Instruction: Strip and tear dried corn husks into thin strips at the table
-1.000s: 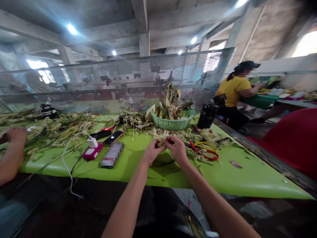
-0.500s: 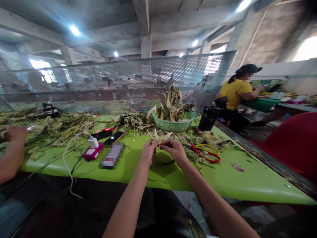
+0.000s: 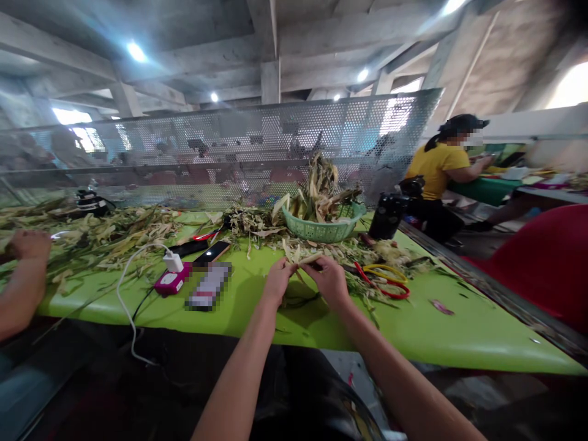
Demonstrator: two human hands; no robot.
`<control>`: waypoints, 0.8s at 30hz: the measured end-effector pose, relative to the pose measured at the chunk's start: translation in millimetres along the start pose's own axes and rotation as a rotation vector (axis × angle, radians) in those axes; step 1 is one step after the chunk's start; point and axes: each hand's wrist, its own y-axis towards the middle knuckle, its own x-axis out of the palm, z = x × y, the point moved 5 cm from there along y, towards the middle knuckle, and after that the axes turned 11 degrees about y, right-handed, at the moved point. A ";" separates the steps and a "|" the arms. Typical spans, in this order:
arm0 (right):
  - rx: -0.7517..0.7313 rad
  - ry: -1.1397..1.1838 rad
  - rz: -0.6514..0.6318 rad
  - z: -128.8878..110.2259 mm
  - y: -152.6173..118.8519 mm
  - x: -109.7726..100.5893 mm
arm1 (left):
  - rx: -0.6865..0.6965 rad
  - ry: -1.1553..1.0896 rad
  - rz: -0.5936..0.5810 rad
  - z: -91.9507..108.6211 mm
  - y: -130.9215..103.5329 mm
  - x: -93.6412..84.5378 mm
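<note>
Between my two hands, above the green table (image 3: 441,334), are pale dry leaf strips (image 3: 294,252) that spread upward. My left hand (image 3: 278,280) is closed on the strips with its fingertips. My right hand (image 3: 328,278) pinches a strip just beside it, the fingertips of both hands nearly touching. Behind them a green basket (image 3: 321,230) holds dry husks (image 3: 319,190). Scissors with red and yellow handles (image 3: 386,278) lie right of my right hand among leaf scraps.
Left of my hands lie a phone (image 3: 209,286), a magenta socket block (image 3: 172,280) with a white charger, and leaf piles (image 3: 114,236). A black container (image 3: 386,215) stands right of the basket. A co-worker's hand (image 3: 30,245) is at far left; a person in yellow (image 3: 438,165) sits at right.
My right hand has shifted slightly right and turned, with a strip now stretched toward its fingers. The leaf strips between my hands have changed angle.
</note>
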 end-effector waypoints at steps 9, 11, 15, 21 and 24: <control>-0.232 -0.225 -0.124 -17.4 -2.2 9.0 | 0.153 0.281 -0.080 9.5 -1.1 5.1; -0.184 -0.187 -0.077 -14.3 -1.7 6.7 | 0.182 0.349 -0.082 10.5 -2.0 6.3; -0.082 -0.095 -0.024 -7.3 0.5 2.4 | 0.208 0.361 -0.086 13.1 -6.9 7.8; 0.173 0.252 -0.017 12.5 4.9 -1.3 | 0.286 0.337 -0.123 22.1 -13.4 11.6; 0.193 0.296 -0.065 12.1 4.3 1.0 | 0.242 0.300 -0.137 19.4 -11.0 12.0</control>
